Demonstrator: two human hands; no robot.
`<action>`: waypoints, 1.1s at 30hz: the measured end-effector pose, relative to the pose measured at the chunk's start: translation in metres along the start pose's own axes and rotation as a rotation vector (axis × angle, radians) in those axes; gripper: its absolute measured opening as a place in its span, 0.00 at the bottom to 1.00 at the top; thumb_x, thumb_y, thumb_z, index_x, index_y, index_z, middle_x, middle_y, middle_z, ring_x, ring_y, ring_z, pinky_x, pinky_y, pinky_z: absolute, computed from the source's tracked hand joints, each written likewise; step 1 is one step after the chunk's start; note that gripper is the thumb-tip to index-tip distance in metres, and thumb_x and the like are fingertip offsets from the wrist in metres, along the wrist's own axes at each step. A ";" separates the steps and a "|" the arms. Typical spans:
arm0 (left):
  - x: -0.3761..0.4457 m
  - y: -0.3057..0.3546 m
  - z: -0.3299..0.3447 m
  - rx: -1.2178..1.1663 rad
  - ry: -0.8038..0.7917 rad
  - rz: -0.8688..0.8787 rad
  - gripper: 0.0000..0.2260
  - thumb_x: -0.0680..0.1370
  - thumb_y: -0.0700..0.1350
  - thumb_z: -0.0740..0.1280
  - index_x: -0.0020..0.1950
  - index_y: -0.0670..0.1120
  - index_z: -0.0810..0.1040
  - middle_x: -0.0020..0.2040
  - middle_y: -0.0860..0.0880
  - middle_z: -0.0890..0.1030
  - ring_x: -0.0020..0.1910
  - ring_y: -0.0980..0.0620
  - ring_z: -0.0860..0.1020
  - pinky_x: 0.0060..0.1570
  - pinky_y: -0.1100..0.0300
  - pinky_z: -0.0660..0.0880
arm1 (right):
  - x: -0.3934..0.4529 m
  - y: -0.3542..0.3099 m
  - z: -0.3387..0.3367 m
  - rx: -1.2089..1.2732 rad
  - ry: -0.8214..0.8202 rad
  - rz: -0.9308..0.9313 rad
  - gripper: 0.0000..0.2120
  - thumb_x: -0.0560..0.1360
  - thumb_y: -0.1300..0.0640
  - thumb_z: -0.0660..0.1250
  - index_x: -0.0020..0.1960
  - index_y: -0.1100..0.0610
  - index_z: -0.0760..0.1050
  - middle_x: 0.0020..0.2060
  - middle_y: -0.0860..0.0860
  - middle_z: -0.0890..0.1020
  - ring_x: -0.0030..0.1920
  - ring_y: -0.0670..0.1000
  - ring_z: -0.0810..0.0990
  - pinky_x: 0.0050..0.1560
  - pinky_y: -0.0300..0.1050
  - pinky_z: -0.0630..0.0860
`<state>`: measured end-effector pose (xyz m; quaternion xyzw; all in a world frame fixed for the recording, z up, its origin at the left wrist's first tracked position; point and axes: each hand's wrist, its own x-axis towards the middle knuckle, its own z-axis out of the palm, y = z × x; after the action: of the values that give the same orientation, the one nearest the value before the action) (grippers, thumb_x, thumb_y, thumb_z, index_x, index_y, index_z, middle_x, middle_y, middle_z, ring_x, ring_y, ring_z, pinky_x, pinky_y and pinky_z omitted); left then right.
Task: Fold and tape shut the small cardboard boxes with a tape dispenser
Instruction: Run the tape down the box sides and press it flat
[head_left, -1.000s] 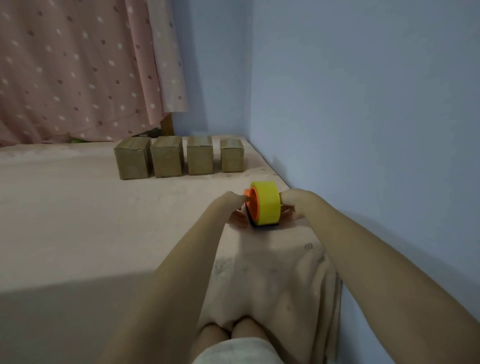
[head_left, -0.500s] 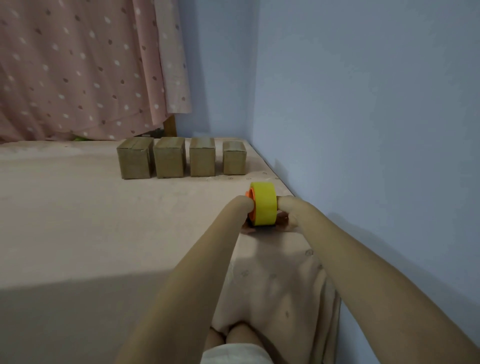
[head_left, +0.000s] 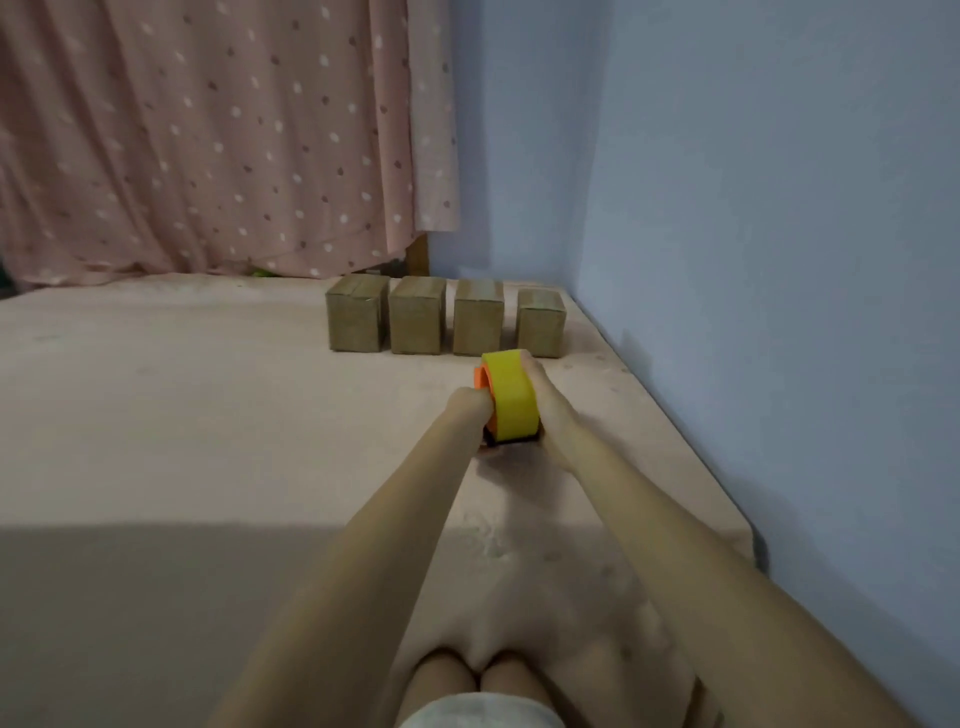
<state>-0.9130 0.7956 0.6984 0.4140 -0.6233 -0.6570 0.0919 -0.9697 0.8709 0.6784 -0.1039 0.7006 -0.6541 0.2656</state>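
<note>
Head view is showing the bed (head_left: 208, 441) spreading under a pinkish sheet, with a dotted curtain (head_left: 208, 135) hanging behind it and a blue wall (head_left: 753, 234) running along my right. Four taped boxes (head_left: 420, 315) are standing upright in a row near the far corner, close together but apart. Just in front of them I am holding the dispenser (head_left: 511, 399), a yellow roll on an orange hub, off the sheet between both hands. My left hand (head_left: 470, 410) is pressing against the hub side; its fingers are hidden, so I cannot tell how they lie. My right hand (head_left: 543, 395) is curling its fingers over the roll's far edge, gripping it.
</note>
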 end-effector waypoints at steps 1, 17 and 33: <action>-0.005 0.000 -0.007 -0.051 -0.006 0.016 0.19 0.82 0.48 0.59 0.68 0.38 0.70 0.64 0.38 0.75 0.63 0.38 0.75 0.58 0.47 0.75 | -0.002 -0.001 0.005 -0.040 -0.036 -0.019 0.59 0.45 0.17 0.59 0.68 0.52 0.69 0.58 0.54 0.78 0.58 0.56 0.77 0.65 0.55 0.71; -0.003 -0.020 -0.143 -0.063 0.247 0.203 0.36 0.76 0.67 0.57 0.72 0.41 0.66 0.67 0.41 0.72 0.63 0.41 0.72 0.64 0.45 0.69 | -0.006 0.010 0.183 0.184 -0.193 0.048 0.25 0.74 0.36 0.59 0.56 0.57 0.74 0.50 0.56 0.79 0.52 0.57 0.79 0.45 0.46 0.74; 0.076 0.014 -0.257 0.027 0.378 0.316 0.45 0.58 0.77 0.52 0.63 0.50 0.75 0.57 0.47 0.79 0.56 0.45 0.77 0.62 0.45 0.72 | 0.036 -0.026 0.303 0.144 -0.250 -0.101 0.20 0.78 0.42 0.54 0.57 0.58 0.71 0.41 0.49 0.76 0.41 0.48 0.76 0.39 0.44 0.71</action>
<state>-0.7978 0.5533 0.7095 0.4282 -0.6606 -0.5370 0.3030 -0.8507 0.5891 0.6947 -0.2004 0.6070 -0.6972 0.3244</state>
